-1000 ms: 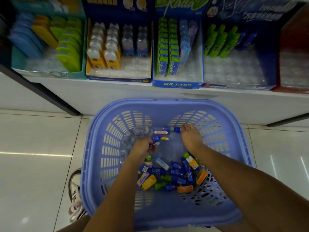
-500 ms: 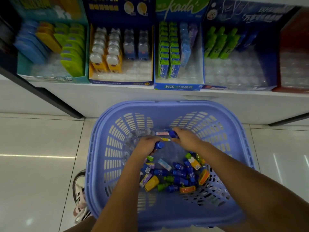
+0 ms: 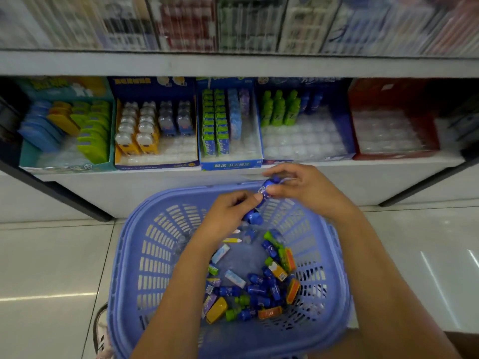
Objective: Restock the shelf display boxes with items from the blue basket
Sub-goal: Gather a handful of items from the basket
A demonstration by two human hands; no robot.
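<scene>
Bare tray slots fill the front of the dark blue display box (image 3: 347,125) and all the red box (image 3: 388,94) — green bottles (image 3: 278,110) block only the blue one's back rows. I see the upper shelf board (image 3: 233,64) overhanging both. The left hand (image 3: 228,213) and right hand (image 3: 311,190), gripping blue bottles (image 3: 269,187), have open air ahead.

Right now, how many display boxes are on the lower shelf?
5, left to right: teal box, yellow-lined box, middle blue box, dark blue box, red box. Others may hide at the dark edges.

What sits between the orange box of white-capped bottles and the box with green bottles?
Head view: the blue-fronted display box, holding rows of green packs and a few blue and purple ones beside them.
</scene>
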